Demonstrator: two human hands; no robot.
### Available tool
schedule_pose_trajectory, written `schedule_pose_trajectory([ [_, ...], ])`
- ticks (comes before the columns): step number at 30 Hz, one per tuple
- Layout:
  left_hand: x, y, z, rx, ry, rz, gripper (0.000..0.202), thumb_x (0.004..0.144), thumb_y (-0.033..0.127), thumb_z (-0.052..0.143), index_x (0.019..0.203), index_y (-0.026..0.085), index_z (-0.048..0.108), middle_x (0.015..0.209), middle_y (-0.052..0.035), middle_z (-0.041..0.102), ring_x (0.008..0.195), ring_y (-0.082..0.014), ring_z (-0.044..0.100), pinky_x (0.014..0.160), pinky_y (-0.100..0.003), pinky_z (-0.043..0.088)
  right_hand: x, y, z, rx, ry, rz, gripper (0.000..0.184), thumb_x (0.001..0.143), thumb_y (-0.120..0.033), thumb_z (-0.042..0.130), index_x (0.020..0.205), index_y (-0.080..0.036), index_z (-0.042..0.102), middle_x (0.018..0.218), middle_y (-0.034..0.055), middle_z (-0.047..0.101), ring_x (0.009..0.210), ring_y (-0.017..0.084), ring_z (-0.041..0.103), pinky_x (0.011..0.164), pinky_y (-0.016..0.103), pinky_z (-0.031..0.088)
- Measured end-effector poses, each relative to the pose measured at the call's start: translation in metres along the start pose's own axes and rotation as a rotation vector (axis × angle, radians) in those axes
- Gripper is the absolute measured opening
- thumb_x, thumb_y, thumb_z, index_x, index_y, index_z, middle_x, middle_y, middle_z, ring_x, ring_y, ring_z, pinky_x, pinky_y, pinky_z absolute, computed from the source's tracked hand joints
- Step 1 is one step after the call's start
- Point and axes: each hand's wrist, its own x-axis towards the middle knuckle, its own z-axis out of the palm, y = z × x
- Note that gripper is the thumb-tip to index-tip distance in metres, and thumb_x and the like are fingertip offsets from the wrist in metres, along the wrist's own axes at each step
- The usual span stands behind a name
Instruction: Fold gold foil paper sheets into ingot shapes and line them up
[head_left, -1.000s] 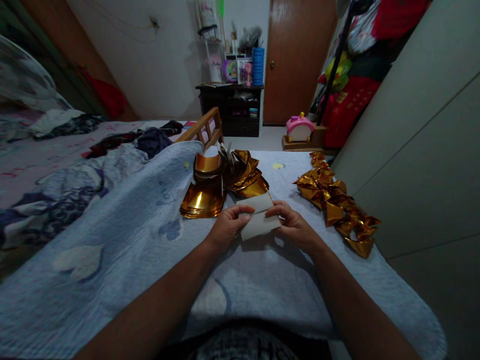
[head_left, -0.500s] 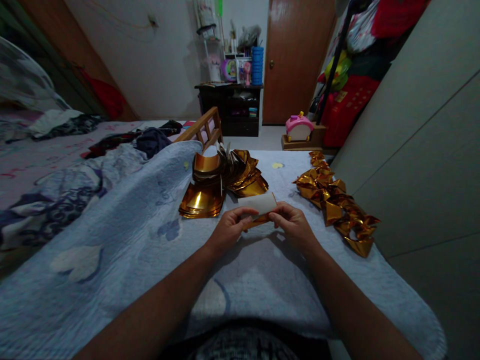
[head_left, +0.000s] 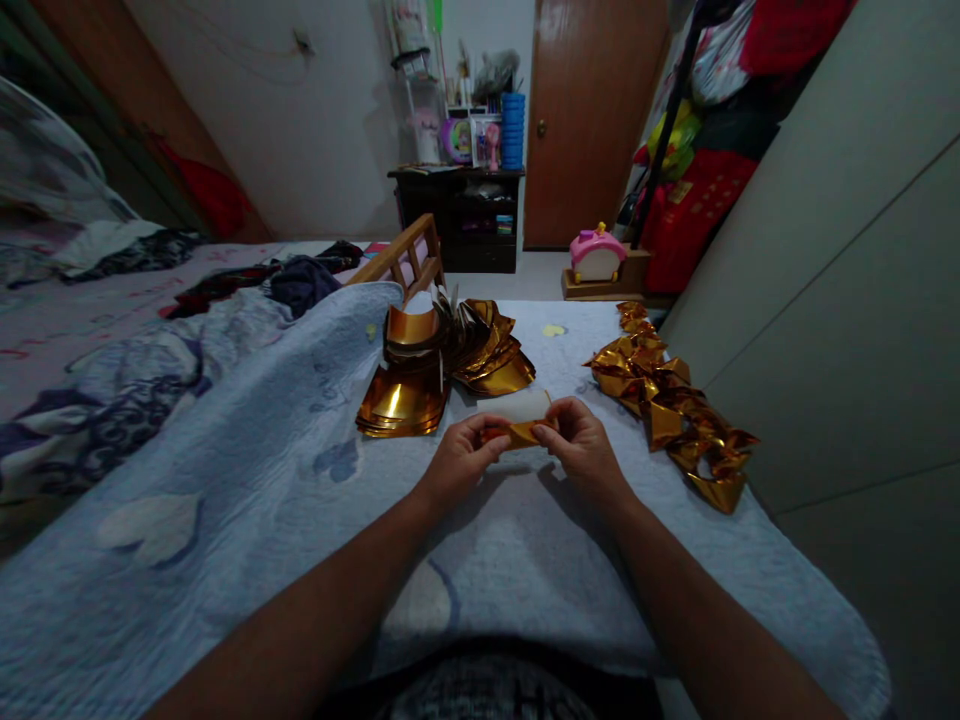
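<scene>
A sheet of gold foil paper point(head_left: 519, 434) with a pale back is stretched between my two hands above the blue cloth. Its near edge is rolled over, gold side showing; the white side stands up behind. My left hand point(head_left: 466, 455) pinches the left end with thumb and fingers. At the right end, my right hand point(head_left: 581, 445) is closed on the same sheet, thumb on the folded edge. Just beyond my hands lies a fanned pile of gold foil sheets point(head_left: 405, 398). To the right, folded gold foil pieces point(head_left: 667, 415) are heaped in a row.
A light blue quilted cloth point(head_left: 517, 560) covers the surface before me. On the left is a bed with rumpled clothes point(head_left: 300, 285) and a wooden rail point(head_left: 405, 250). A pale cabinet point(head_left: 840, 300) borders the right side. A pink toy point(head_left: 598, 252) stands past the far edge.
The sheet's near edge has been turned up and rolled, so more gold shows between my thumbs. Less of the white side is visible. The piles stay in place.
</scene>
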Motion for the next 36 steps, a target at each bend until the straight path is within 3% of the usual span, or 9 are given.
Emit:
schedule_pose_trajectory([
  [6, 0.001, -0.002, 0.0, -0.032, 0.029, 0.017, 0.02, 0.074, 0.023, 0.076, 0.094, 0.019, 0.073, 0.08, -0.0008, 0.065, 0.063, -0.0106, 0.051, 0.058, -0.022, 0.039, 0.003, 0.002, 0.001, 0.14, 0.0, 0.084, 0.065, 0.063, -0.037, 0.081, 0.114, -0.028, 0.042, 0.087, -0.0037, 0.061, 0.062, 0.013, 0.056, 0.053, 0.023, 0.041],
  [11, 0.001, -0.003, 0.0, -0.044, 0.044, 0.007, 0.024, 0.074, 0.024, 0.077, 0.097, 0.02, 0.072, 0.079, -0.0001, 0.065, 0.063, -0.011, 0.052, 0.06, -0.022, 0.041, 0.0, -0.004, -0.004, 0.014, -0.123, 0.166, 0.04, 0.075, -0.049, 0.072, 0.099, -0.019, 0.062, 0.068, -0.0034, 0.055, 0.054, 0.011, 0.046, 0.049, 0.024, 0.035],
  [15, 0.003, -0.004, 0.001, -0.089, 0.015, -0.004, 0.033, 0.073, 0.024, 0.078, 0.104, 0.021, 0.066, 0.083, 0.0014, 0.065, 0.062, -0.0092, 0.052, 0.059, -0.021, 0.042, -0.002, -0.008, -0.004, -0.066, -0.119, 0.097, 0.032, 0.078, -0.047, 0.068, 0.091, -0.017, 0.069, 0.061, -0.004, 0.051, 0.054, 0.012, 0.043, 0.052, 0.026, 0.033],
  [22, 0.004, -0.005, 0.003, -0.199, -0.03, -0.134, 0.064, 0.071, 0.026, 0.08, 0.126, 0.025, 0.046, 0.088, 0.003, 0.066, 0.058, -0.0077, 0.055, 0.055, -0.019, 0.045, -0.004, -0.004, 0.0, -0.18, -0.049, -0.026, 0.02, 0.08, -0.039, 0.065, 0.076, -0.019, 0.062, 0.065, -0.0024, 0.052, 0.059, 0.013, 0.043, 0.056, 0.027, 0.033],
  [28, 0.005, -0.009, 0.005, -0.264, -0.006, -0.144, 0.076, 0.069, 0.025, 0.08, 0.131, 0.026, 0.035, 0.099, -0.0006, 0.068, 0.074, -0.0124, 0.064, 0.06, -0.02, 0.048, -0.008, -0.01, 0.003, -0.333, -0.003, -0.151, 0.017, 0.079, -0.033, 0.063, 0.069, -0.021, 0.057, 0.062, -0.0029, 0.048, 0.059, 0.013, 0.043, 0.057, 0.027, 0.032],
  [32, 0.006, -0.011, 0.005, -0.26, -0.02, -0.16, 0.077, 0.07, 0.025, 0.08, 0.132, 0.026, 0.034, 0.103, -0.0027, 0.068, 0.082, -0.0151, 0.067, 0.062, -0.021, 0.049, -0.009, -0.011, 0.005, -0.36, 0.016, -0.197, 0.021, 0.08, -0.033, 0.061, 0.065, -0.022, 0.051, 0.06, -0.0038, 0.045, 0.056, 0.012, 0.038, 0.055, 0.027, 0.03],
  [36, 0.005, -0.01, 0.005, -0.251, -0.054, -0.154, 0.071, 0.072, 0.025, 0.079, 0.129, 0.024, 0.037, 0.099, -0.002, 0.069, 0.077, -0.0133, 0.065, 0.06, -0.02, 0.047, -0.01, -0.013, 0.005, -0.368, 0.016, -0.225, 0.024, 0.081, -0.033, 0.06, 0.063, -0.022, 0.048, 0.059, -0.0039, 0.042, 0.056, 0.012, 0.037, 0.055, 0.027, 0.028],
])
